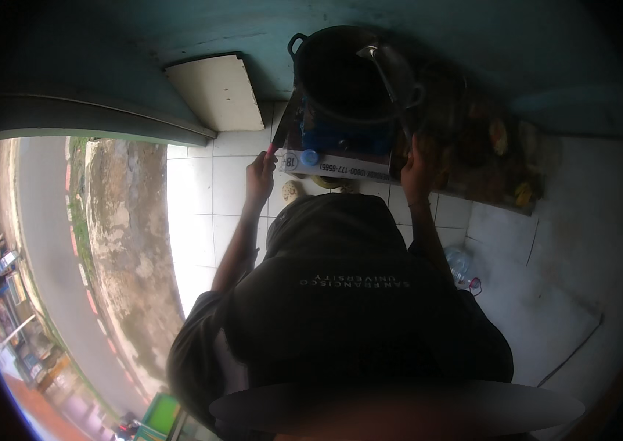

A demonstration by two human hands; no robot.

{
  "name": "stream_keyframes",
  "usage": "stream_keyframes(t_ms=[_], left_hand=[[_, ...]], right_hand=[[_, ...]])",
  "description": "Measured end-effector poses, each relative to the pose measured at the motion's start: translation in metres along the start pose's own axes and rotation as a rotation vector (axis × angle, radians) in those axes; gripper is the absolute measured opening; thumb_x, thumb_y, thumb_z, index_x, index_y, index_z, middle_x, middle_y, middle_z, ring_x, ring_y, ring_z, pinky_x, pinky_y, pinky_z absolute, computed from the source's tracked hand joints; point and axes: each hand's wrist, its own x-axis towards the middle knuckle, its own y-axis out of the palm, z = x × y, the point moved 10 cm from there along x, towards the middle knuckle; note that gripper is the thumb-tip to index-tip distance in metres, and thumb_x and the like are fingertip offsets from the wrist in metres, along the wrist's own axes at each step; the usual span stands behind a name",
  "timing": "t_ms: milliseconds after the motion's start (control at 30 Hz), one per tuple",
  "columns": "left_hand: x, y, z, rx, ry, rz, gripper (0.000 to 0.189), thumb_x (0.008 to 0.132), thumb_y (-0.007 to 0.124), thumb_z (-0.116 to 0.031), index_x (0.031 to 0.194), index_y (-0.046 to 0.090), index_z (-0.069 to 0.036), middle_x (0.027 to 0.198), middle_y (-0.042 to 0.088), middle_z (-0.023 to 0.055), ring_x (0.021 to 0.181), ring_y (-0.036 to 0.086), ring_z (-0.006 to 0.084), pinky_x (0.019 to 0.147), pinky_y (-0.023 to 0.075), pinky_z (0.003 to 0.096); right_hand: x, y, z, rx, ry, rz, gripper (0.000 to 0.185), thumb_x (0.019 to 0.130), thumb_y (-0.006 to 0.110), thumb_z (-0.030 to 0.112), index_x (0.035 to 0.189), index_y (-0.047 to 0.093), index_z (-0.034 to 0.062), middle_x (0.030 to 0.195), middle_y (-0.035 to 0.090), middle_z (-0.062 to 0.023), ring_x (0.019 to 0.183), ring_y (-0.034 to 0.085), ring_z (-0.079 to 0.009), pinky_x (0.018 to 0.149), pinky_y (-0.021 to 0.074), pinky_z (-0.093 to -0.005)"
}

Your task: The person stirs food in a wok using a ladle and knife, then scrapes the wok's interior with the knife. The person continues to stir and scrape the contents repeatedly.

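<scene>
A large dark two-handled wok stands on a blue stove against the wall. My left hand grips the pinkish-red handle of a knife, its dark blade pointing up beside the wok's left side. With my right hand I hold the long handle of a metal ladle or spatula; its bright head is over the wok. The wok's inside is too dark to make out. A light blue bottle cap lies at the front of the stove, on a printed sheet.
Right of the stove, a dim table bears items too dark to name, some yellow. A pale board leans at the left wall. A clear plastic bottle is on the floor by my right arm. A road runs outside at left.
</scene>
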Motion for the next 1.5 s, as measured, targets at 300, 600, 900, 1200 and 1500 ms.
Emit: stream_keyframes(t_ms=[300,600,900,1200,1500], left_hand=[[-0.006,0.014,-0.01,0.034,0.007,0.004,0.045,0.11,0.044,-0.036,0.091,0.063,-0.001,0.062,0.051,0.004,0.058,0.048,0.0119,0.055,0.0397,0.032],[-0.01,0.009,-0.017,0.049,0.004,-0.022,0.045,0.109,0.044,-0.036,0.09,0.063,-0.001,0.062,0.052,0.0046,0.057,0.049,0.0128,0.054,0.0402,0.0327],[-0.016,0.004,-0.01,0.022,0.011,-0.059,0.046,0.11,0.044,-0.038,0.091,0.063,-0.001,0.061,0.05,0.0034,0.057,0.047,0.0116,0.053,0.0388,0.0316],[-0.022,0.002,-0.008,-0.011,-0.008,-0.067,0.044,0.11,0.044,-0.037,0.09,0.062,-0.001,0.062,0.048,0.001,0.058,0.045,0.0095,0.053,0.0378,0.0299],[-0.027,-0.003,-0.002,-0.019,-0.013,-0.087,0.044,0.11,0.044,-0.037,0.09,0.062,-0.001,0.062,0.048,0.0012,0.058,0.045,0.0093,0.054,0.0381,0.0301]], right_hand=[[-0.004,0.021,-0.018,-0.017,0.094,0.108,0.044,0.102,0.058,0.018,0.143,0.053,0.0044,0.109,0.071,-0.0233,0.1,0.07,-0.0402,0.084,0.0546,-0.0468],[0.007,0.033,-0.021,0.068,0.198,0.175,0.045,0.101,0.057,0.023,0.143,0.052,0.0055,0.113,0.07,-0.0247,0.105,0.068,-0.0436,0.09,0.0528,-0.0497],[0.026,0.032,-0.012,0.121,0.137,0.111,0.044,0.102,0.057,0.026,0.14,0.054,0.0043,0.117,0.069,-0.0245,0.11,0.066,-0.0426,0.092,0.052,-0.0494],[0.057,0.026,0.006,0.218,0.162,0.117,0.044,0.103,0.056,0.028,0.139,0.054,0.0036,0.13,0.064,-0.0253,0.121,0.059,-0.045,0.099,0.0483,-0.0481],[0.052,0.041,0.002,0.268,0.173,0.162,0.04,0.104,0.053,0.03,0.134,0.057,0.0036,0.12,0.067,-0.0249,0.113,0.063,-0.046,0.092,0.0495,-0.0516]])
